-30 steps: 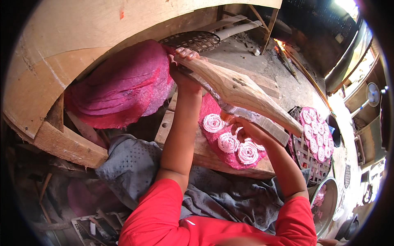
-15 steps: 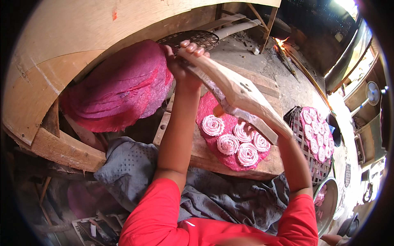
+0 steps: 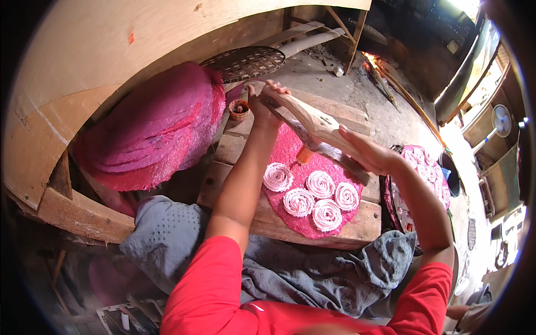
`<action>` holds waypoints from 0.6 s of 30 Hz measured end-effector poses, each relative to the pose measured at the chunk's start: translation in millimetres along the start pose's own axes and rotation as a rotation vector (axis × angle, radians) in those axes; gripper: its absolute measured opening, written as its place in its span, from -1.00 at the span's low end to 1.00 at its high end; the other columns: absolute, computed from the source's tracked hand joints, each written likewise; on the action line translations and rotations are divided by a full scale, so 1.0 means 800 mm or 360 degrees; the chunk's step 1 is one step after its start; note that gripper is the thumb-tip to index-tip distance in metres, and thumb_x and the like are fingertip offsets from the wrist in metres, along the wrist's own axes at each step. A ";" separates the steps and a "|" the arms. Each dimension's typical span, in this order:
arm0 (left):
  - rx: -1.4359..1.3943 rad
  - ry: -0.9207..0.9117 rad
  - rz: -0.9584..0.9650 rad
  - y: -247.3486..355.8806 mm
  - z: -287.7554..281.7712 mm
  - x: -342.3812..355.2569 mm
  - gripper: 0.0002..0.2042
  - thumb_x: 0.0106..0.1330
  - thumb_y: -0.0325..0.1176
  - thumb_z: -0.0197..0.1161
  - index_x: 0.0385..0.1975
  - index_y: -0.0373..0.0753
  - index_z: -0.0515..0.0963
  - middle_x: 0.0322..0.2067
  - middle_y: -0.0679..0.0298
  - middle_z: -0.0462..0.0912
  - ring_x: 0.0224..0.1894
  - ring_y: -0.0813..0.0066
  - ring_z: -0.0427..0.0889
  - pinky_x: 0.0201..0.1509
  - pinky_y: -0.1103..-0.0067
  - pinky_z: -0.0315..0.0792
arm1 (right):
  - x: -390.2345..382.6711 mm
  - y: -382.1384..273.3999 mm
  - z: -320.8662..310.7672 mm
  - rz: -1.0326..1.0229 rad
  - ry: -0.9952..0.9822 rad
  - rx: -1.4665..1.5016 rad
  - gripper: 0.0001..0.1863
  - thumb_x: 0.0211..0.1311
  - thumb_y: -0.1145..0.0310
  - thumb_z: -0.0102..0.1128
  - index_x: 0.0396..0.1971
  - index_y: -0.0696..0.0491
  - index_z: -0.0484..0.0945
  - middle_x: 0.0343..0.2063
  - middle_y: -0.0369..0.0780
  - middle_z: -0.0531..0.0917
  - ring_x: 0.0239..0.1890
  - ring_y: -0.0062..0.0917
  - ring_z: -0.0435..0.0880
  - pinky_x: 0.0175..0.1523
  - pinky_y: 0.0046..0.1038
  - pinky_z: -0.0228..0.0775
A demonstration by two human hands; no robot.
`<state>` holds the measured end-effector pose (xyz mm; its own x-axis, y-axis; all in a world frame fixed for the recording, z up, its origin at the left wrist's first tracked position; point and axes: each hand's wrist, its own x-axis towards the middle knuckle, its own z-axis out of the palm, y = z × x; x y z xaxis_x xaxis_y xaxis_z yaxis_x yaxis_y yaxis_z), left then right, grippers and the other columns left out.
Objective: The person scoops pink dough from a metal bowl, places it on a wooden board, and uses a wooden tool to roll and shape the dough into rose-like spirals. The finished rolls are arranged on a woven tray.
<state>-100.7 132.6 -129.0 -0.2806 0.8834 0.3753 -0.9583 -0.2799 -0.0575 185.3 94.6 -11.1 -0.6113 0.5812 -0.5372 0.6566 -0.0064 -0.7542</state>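
Note:
A long two-piece wooden press slants over a pink mesh sheet on a plank board. My left hand is closed round its upper-left end, fingertips over the top piece. My right hand grips the lower-right part of the top piece, fingers bent over the wood. An orange cylinder points down from the press's middle. Several pale pink piped rosettes lie on the sheet below. A small orange container stands near my left hand.
Stacked magenta sheets lean at left under a curved plywood panel, near a woven tray. A basket with more rosettes is at right. Firewood burns behind. Grey cloth drapes below the board. Someone's bare limb shows lower right.
My right hand has moved from around the press's lower end up onto its top piece. The press and left hand sit slightly lower in view, and the small orange container now shows.

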 end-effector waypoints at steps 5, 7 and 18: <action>0.0041 -0.0013 0.0079 -0.007 0.032 -0.003 -0.42 0.39 0.23 -0.33 -0.44 -0.17 0.43 -0.54 0.29 0.43 -0.44 0.36 0.44 -0.17 0.40 0.37 | -0.010 -0.010 -0.006 -0.0017 0.0040 0.0078 -0.26 0.36 -0.35 -0.34 -0.11 0.07 0.51 -0.57 -0.30 0.52 -0.69 -0.66 0.43 -0.62 -0.58 0.31; 0.0048 -0.0017 0.0078 -0.009 0.043 -0.002 -0.43 0.39 0.22 -0.32 -0.45 -0.17 0.41 -0.55 0.30 0.42 -0.45 0.37 0.43 -0.19 0.42 0.37 | -0.012 -0.014 -0.006 -0.0079 0.0107 0.0088 -0.26 0.35 -0.35 -0.32 -0.20 0.09 0.51 -0.65 -0.26 0.51 -0.73 -0.62 0.45 -0.62 -0.52 0.34; 0.0063 0.0153 0.0052 -0.017 0.072 -0.008 -0.46 0.42 0.19 -0.35 -0.48 -0.12 0.39 -0.59 0.35 0.40 -0.51 0.43 0.41 -0.23 0.42 0.34 | -0.043 -0.035 0.007 0.0065 0.0338 -0.0166 -0.20 0.28 -0.41 -0.22 -0.43 0.16 0.54 -0.75 -0.30 0.49 -0.81 -0.63 0.46 -0.77 -0.57 0.29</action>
<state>-83.0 108.8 -77.4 -0.3175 0.9050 0.2831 -0.9462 -0.3222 -0.0309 185.1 70.4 26.3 -0.4841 0.7403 -0.4664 0.7277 0.0446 -0.6844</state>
